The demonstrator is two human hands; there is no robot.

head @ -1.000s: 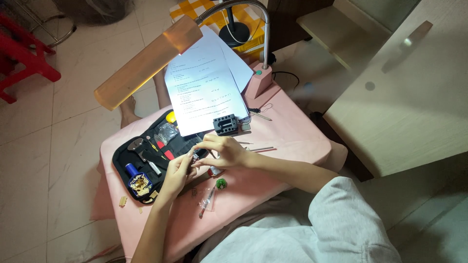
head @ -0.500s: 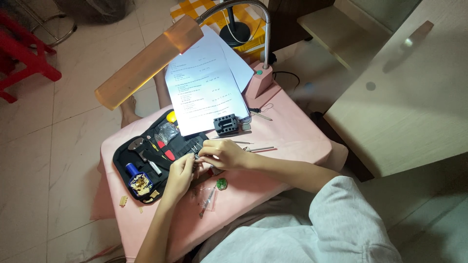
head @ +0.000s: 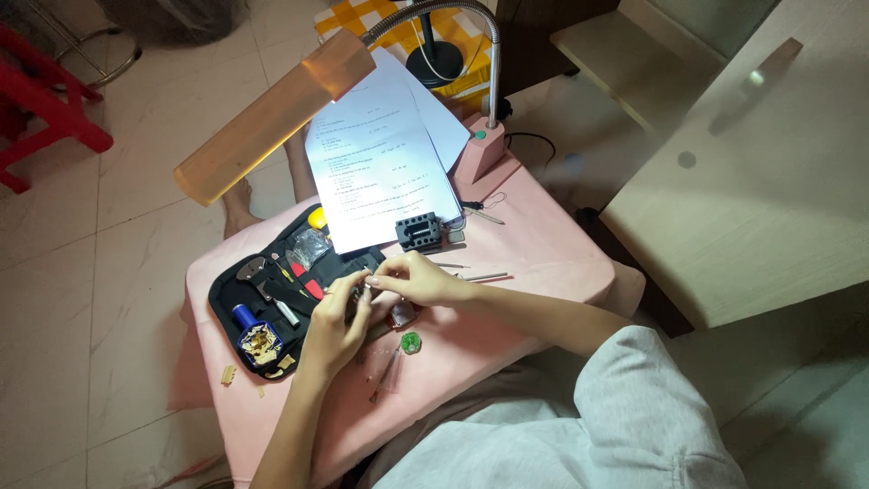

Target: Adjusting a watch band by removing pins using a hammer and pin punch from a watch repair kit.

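Both hands meet over the middle of a small pink table (head: 543,258). My left hand (head: 333,324) curls around a small dark object that is mostly hidden by the fingers. My right hand (head: 412,276) pinches at the same spot from above, fingertips touching the left hand's. A small reddish-brown piece (head: 403,313) lies just below the right hand, and a small green round part (head: 411,342) sits beside it on the table. An open black tool case (head: 272,299) with small tools lies immediately left of the hands.
A desk lamp (head: 272,118) with a long amber shade and pink base (head: 480,149) arches over white printed sheets (head: 380,172). A black slotted block (head: 419,231) sits by the paper. Thin metal tools (head: 484,276) lie right of the hands. A red stool (head: 45,109) stands far left on the tiled floor.
The hands have stayed together at the same spot; the fingers shifted slightly on the small object. Nothing else on the table moved.
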